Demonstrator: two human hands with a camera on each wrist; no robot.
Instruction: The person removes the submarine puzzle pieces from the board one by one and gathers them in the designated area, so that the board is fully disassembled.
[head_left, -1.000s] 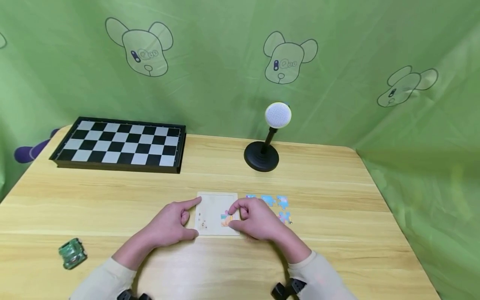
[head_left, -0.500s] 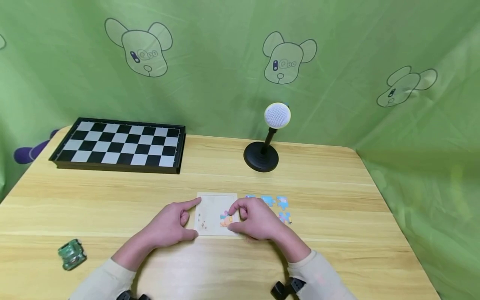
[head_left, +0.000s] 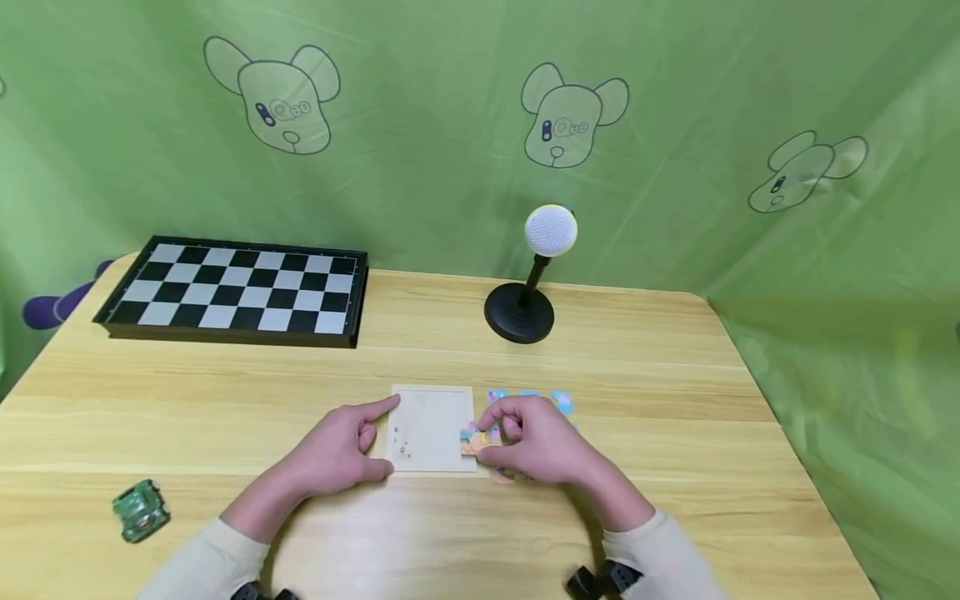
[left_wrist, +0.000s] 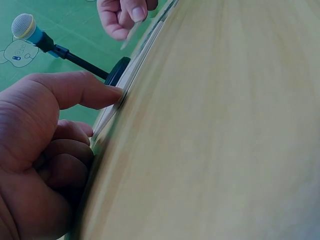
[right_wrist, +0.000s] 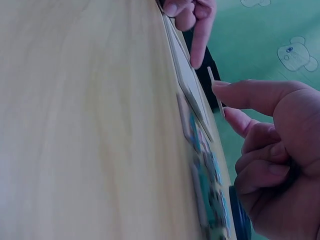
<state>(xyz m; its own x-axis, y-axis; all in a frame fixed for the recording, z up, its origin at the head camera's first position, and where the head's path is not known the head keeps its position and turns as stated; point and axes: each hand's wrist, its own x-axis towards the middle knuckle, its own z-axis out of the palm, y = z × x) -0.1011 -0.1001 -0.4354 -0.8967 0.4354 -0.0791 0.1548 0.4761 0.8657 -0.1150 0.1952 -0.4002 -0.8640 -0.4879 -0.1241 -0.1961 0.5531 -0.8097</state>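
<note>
My left hand (head_left: 339, 446) holds the left side of a pale, square puzzle tray (head_left: 433, 417), forefinger at the far corner and thumb at the near one. Its other fingers curl under the palm. A few small printed marks show at the tray's lower left. My right hand (head_left: 538, 439) pinches a jigsaw piece (head_left: 474, 442) between thumb and forefinger, over the tray's right edge. In the right wrist view this thin piece (right_wrist: 218, 97) is raised above the tray (right_wrist: 185, 75). More colourful jigsaw pieces (head_left: 562, 402) lie right of the tray, partly hidden by my right hand.
A folded black-and-white chessboard (head_left: 240, 287) lies at the back left. Behind the tray stands a microphone (head_left: 551, 231) on a round black base (head_left: 519, 313). A small green toy car (head_left: 141, 510) sits at the front left. Green cloth (head_left: 420, 150) hangs behind the table.
My right hand has lifted the jigsaw piece from the tray's lower right and carried it rightward, past the tray's edge. The left hand stays on the tray.
</note>
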